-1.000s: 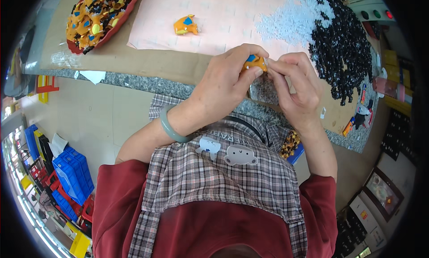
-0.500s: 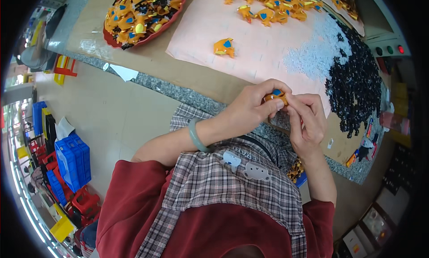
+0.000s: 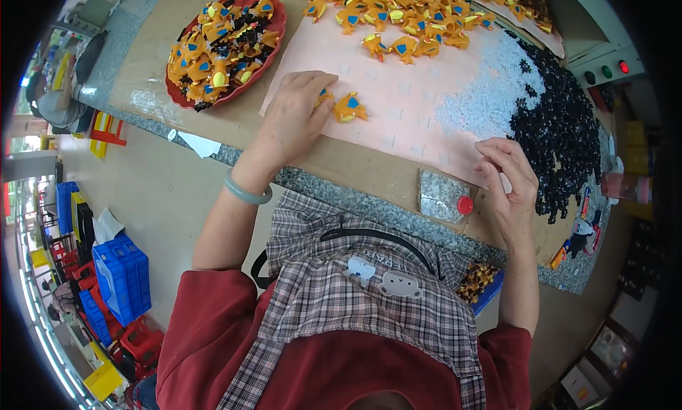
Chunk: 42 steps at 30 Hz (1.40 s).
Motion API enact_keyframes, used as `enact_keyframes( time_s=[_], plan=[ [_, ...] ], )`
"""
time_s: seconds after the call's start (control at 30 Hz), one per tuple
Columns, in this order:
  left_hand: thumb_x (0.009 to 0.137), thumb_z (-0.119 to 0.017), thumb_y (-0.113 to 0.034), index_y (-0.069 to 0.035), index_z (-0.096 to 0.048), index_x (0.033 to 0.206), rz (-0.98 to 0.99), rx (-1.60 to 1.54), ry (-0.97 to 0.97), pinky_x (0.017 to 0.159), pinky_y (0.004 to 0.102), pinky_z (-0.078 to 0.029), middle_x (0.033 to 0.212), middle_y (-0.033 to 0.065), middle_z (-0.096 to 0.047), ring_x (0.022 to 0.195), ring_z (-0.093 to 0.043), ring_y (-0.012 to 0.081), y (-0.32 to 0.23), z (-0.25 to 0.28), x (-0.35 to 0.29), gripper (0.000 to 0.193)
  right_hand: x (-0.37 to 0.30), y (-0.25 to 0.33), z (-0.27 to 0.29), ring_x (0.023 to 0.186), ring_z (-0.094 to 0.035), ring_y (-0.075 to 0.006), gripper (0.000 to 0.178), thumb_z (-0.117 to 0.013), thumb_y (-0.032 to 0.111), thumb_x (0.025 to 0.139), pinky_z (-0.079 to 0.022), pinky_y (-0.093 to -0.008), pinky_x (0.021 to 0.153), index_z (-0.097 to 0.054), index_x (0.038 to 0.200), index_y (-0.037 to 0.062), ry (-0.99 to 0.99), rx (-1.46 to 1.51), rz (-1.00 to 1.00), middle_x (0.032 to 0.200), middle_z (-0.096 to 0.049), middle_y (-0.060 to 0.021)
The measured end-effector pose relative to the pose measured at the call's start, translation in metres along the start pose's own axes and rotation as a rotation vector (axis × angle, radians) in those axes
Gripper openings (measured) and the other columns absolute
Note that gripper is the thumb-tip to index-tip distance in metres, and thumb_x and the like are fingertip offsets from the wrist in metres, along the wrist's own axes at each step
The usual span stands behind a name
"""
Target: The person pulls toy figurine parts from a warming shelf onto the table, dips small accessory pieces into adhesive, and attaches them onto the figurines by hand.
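On the pink sheet [image 3: 398, 129], my left hand [image 3: 298, 111] has its fingers curled round a small orange toy figure [image 3: 324, 96], which they partly hide. Right beside it sits another orange toy figure [image 3: 349, 107] with a blue patch and yellow parts. My right hand [image 3: 510, 175] hovers over the sheet's right edge, fingers apart and holding nothing. It is nearest to a spread of small white pieces [image 3: 479, 101] and a heap of small black pieces [image 3: 558, 143]. Between my hands, near the table's front edge, lies a round red cap [image 3: 465, 205].
A red bowl [image 3: 278, 44] of orange figures and black pieces stands at the back left. Many more orange figures [image 3: 405, 15] cover the sheet's far side. Pens [image 3: 561, 255] lie at the right edge. Below the granite table edge [image 3: 341, 186] is a blue bin [image 3: 490, 293].
My hands have parted. The left has carried the orange figure leftward, down beside the lone one on the sheet. The right has let go and opened. The red cap now shows fully.
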State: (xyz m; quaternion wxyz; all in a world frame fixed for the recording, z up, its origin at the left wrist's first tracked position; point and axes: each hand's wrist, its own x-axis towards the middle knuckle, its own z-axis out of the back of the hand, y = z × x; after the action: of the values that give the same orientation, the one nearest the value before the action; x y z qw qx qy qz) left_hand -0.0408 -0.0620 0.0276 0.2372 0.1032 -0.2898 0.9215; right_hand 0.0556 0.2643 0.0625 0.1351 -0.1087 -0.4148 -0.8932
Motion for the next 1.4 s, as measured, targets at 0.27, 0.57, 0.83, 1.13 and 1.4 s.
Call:
enact_keyframes(
  time_s=[0.27, 0.57, 0.83, 1.13, 1.4],
  plan=[
    [0.086, -0.056, -0.001, -0.004, -0.063, 0.116, -0.193, 0.048, -0.125, 0.096, 0.0408, -0.045, 0.116, 0.0141, -0.063, 0.111, -0.055, 0.0334, 0.01, -0.013, 0.072, 0.031, -0.007, -0.011, 0.007, 0.082, -0.064, -0.0157, 0.02, -0.058, -0.006, 0.087, -0.052, -0.0254, 0.071, -0.067, 0.105, -0.0036, 0.027, 0.009, -0.144, 0.104, -0.063, -0.011],
    [0.082, -0.058, -0.002, -0.004, -0.063, 0.108, -0.401, 0.013, 0.051, 0.09, 0.0399, -0.048, 0.108, 0.0136, -0.064, 0.101, -0.06, 0.0311, 0.031, -0.034, 0.102, 0.027, -0.02, -0.017, 0.01, 0.081, -0.064, -0.0176, 0.018, -0.057, -0.005, 0.088, -0.052, -0.0262, 0.07, -0.067, 0.103, -0.0027, 0.015, -0.007, -0.19, 0.101, -0.063, -0.0108],
    [0.084, -0.066, -0.005, -0.002, -0.059, 0.109, -0.083, -0.084, 0.227, 0.084, 0.0325, -0.051, 0.109, 0.0094, -0.063, 0.098, -0.061, 0.0228, 0.029, -0.033, 0.09, 0.027, -0.002, -0.033, -0.004, 0.081, -0.066, -0.0234, 0.019, -0.06, -0.004, 0.087, -0.051, -0.029, 0.071, -0.068, 0.104, -0.0006, -0.001, -0.261, -0.001, 0.099, -0.064, -0.0121],
    [0.083, -0.068, -0.004, -0.004, -0.058, 0.119, -0.173, 0.095, 0.025, 0.076, 0.0271, -0.052, 0.11, 0.0057, -0.062, 0.094, -0.06, 0.0157, 0.018, -0.023, 0.077, 0.037, 0.027, -0.026, -0.035, 0.08, -0.066, -0.0283, 0.016, -0.066, 0.003, 0.083, -0.053, -0.035, 0.07, -0.068, 0.098, 0.0024, 0.049, -0.29, 0.026, 0.091, -0.063, -0.0102],
    [0.088, -0.068, -0.007, -0.006, -0.052, 0.132, 0.122, -0.55, -0.029, 0.068, 0.0216, -0.048, 0.112, 0.0043, -0.062, 0.085, -0.056, 0.0075, -0.007, -0.013, 0.045, 0.047, 0.029, -0.03, -0.038, 0.077, -0.066, -0.0285, 0.012, -0.069, 0.006, 0.081, -0.054, -0.0356, 0.069, -0.068, 0.093, 0.002, 0.103, -0.355, 0.038, 0.089, -0.063, -0.0097]
  ],
)
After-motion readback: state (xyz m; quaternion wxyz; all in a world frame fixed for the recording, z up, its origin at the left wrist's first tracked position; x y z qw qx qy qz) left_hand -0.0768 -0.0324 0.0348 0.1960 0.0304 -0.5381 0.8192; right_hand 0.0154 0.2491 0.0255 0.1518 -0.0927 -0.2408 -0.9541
